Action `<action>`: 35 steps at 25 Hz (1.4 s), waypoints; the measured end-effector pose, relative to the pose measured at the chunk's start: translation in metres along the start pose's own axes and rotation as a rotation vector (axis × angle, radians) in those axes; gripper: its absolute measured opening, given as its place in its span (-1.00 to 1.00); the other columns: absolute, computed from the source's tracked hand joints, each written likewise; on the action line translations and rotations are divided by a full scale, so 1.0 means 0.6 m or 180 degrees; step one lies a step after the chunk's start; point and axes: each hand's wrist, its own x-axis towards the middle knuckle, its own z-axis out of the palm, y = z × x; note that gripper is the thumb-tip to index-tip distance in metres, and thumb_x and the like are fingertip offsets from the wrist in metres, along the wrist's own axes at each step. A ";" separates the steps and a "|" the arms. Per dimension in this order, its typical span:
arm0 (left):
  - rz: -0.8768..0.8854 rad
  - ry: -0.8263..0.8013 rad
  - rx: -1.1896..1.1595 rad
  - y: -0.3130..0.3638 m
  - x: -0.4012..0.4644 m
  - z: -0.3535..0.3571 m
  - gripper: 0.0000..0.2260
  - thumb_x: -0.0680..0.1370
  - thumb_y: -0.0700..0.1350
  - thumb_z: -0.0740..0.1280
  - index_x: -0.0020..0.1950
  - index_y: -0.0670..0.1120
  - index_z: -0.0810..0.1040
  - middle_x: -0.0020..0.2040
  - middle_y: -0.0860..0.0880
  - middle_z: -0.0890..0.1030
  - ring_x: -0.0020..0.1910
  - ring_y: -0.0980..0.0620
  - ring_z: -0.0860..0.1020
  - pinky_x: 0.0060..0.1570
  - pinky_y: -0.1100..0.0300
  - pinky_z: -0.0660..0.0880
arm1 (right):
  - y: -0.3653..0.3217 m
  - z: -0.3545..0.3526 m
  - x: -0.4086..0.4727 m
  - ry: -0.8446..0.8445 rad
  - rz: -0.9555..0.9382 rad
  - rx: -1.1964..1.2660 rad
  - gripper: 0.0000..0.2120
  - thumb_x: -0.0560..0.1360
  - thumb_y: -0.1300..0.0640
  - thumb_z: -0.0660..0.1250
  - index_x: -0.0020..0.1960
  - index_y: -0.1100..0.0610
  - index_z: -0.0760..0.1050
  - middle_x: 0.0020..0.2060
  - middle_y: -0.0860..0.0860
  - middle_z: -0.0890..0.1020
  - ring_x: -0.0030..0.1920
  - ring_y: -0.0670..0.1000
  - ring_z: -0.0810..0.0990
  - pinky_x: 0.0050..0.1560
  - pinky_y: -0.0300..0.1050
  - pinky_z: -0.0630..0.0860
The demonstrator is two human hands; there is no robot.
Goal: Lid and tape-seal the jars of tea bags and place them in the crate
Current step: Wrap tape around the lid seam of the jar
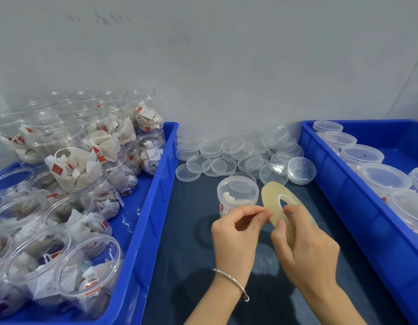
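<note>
A clear lidded jar of tea bags point(236, 194) stands on the dark table between two blue crates. Just in front of it my right hand point(304, 247) grips a flat, yellowish roll of clear tape point(273, 195), thumb on its face and fingers through the hole. My left hand point(238, 233) pinches at the roll's left edge with thumb and forefinger, where the tape end seems to be. The left crate point(156, 207) is full of open jars of tea bags point(81, 174). The right crate point(332, 184) holds several lidded jars point(384, 178).
A heap of loose clear lids point(241, 158) lies at the back of the table against the grey wall. A silver bangle point(231, 281) circles my left wrist. Dark table surface point(180, 254) shows between the crates, in front of my hands.
</note>
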 end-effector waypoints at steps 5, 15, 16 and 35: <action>0.0032 -0.0242 0.0376 -0.006 -0.006 0.000 -0.79 0.47 -0.28 0.43 -0.24 0.03 0.60 -0.32 0.13 0.64 -0.28 0.13 0.62 -0.16 0.27 0.56 | 0.001 0.006 -0.007 -0.0045 0.0066 0.0024 -0.63 0.45 -0.04 0.07 -0.11 0.21 0.52 -0.42 0.03 0.60 -0.56 0.10 0.49 -0.55 -0.10 0.43; 0.0804 0.0013 0.0543 -0.023 -0.007 -0.001 -0.73 0.44 -0.30 0.44 -0.05 0.09 0.66 -0.13 0.15 0.64 -0.16 0.14 0.63 -0.13 0.15 0.60 | 0.001 0.012 -0.007 -0.0050 0.0205 0.0143 -0.65 0.45 -0.08 0.07 -0.10 0.14 0.49 -0.36 -0.04 0.60 -0.55 0.07 0.47 -0.49 -0.13 0.36; 0.0895 0.0029 0.0556 -0.026 -0.008 -0.002 -0.77 0.44 -0.27 0.43 -0.05 0.07 0.67 -0.13 0.14 0.64 -0.16 0.13 0.63 -0.15 0.13 0.60 | 0.000 0.012 -0.008 -0.0056 0.0218 0.0149 -0.65 0.45 -0.08 0.07 -0.10 0.14 0.49 -0.35 -0.04 0.61 -0.55 0.07 0.47 -0.49 -0.13 0.36; -0.0048 0.0104 -0.0122 -0.015 -0.008 -0.001 -0.84 0.39 -0.35 0.48 -0.23 -0.08 0.69 -0.30 -0.03 0.69 -0.30 0.09 0.65 -0.18 0.30 0.56 | -0.003 0.008 -0.004 0.0018 0.0050 -0.0002 -0.64 0.44 -0.07 0.10 -0.18 0.19 0.50 -0.45 0.01 0.57 -0.58 0.10 0.47 -0.54 -0.15 0.38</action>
